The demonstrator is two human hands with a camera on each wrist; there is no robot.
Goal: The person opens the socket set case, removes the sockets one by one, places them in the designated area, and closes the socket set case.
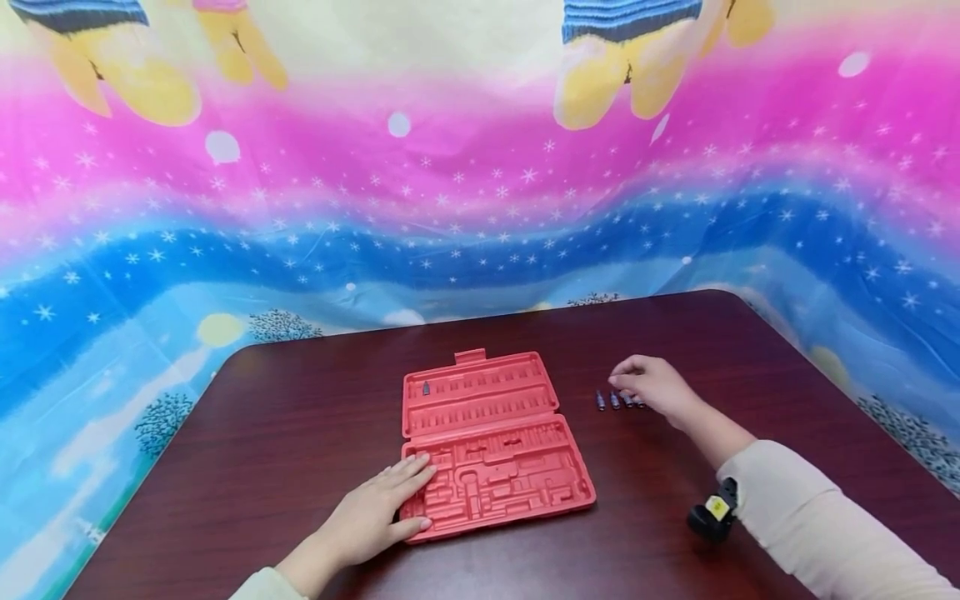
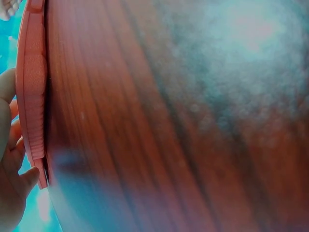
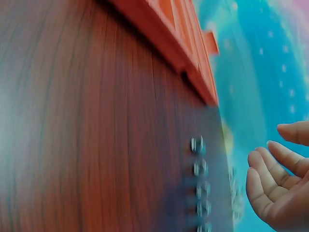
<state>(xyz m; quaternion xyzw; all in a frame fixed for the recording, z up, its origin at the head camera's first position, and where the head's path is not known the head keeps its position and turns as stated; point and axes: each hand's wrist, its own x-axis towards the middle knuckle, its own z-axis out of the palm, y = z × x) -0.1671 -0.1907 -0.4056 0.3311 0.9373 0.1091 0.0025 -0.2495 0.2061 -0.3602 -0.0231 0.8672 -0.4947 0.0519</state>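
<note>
A red plastic tool case [image 1: 498, 492] lies unfolded on the table, its moulded recesses facing up. One small dark metal socket [image 1: 426, 388] sits in the upper left of its far half. My left hand [image 1: 378, 508] rests on the near half's left edge, fingers extended over the recesses and thumb near the front corner. Right of the case stand several small metal sockets [image 1: 601, 402] in a row. Over the right end of that row hovers my right hand [image 1: 654, 385], partly covering it. In the right wrist view, its loosely bent fingers [image 3: 277, 176] hold nothing.
The dark wooden table [image 1: 315, 417] has rounded far corners. Behind it hangs a colourful printed cloth [image 1: 465, 183]. A black wrist camera [image 1: 712, 512] is strapped at the right sleeve. The case's latch tab [image 1: 470, 357] sticks out at the far side.
</note>
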